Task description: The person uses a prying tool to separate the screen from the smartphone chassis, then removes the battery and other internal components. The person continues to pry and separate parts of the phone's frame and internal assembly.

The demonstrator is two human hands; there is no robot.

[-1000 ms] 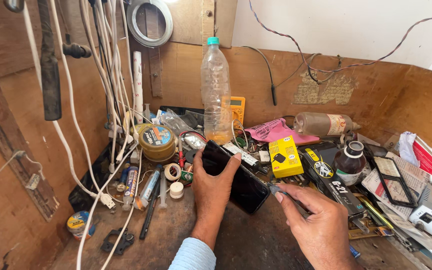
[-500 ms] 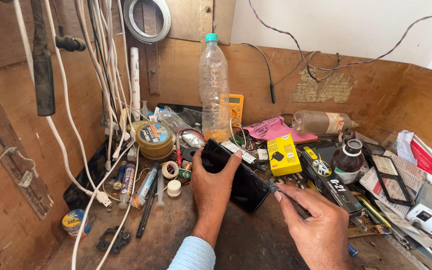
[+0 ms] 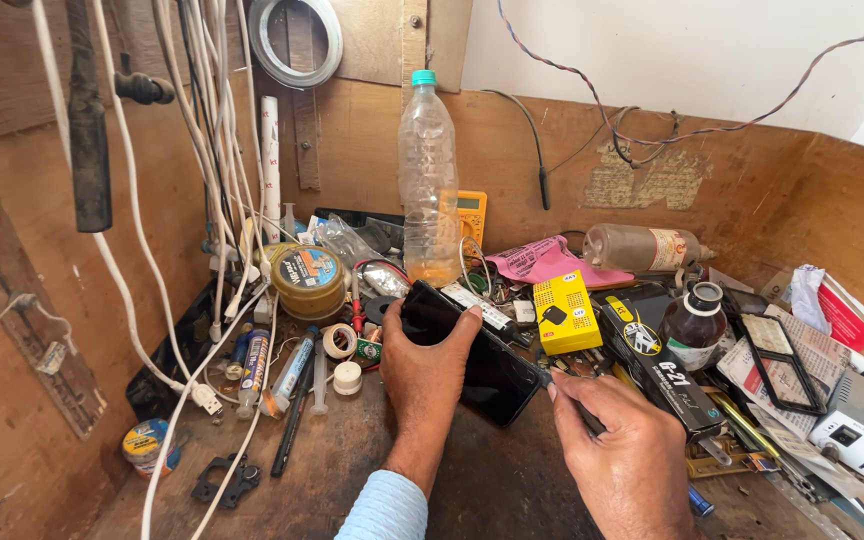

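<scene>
A black phone is tilted up off the wooden workbench in front of me. My left hand wraps over its near side, thumb on the top edge. My right hand pinches a thin dark tool whose tip touches the phone's right edge. A pale blue sleeve covers my left wrist.
A clear plastic bottle stands behind the phone. A yellow box, a black box and a dark glass jar crowd the right. White cables hang at left beside a round tin, tape rolls and tubes.
The hands, phone and tool keep the same pose. Only the camera view has shifted slightly.
</scene>
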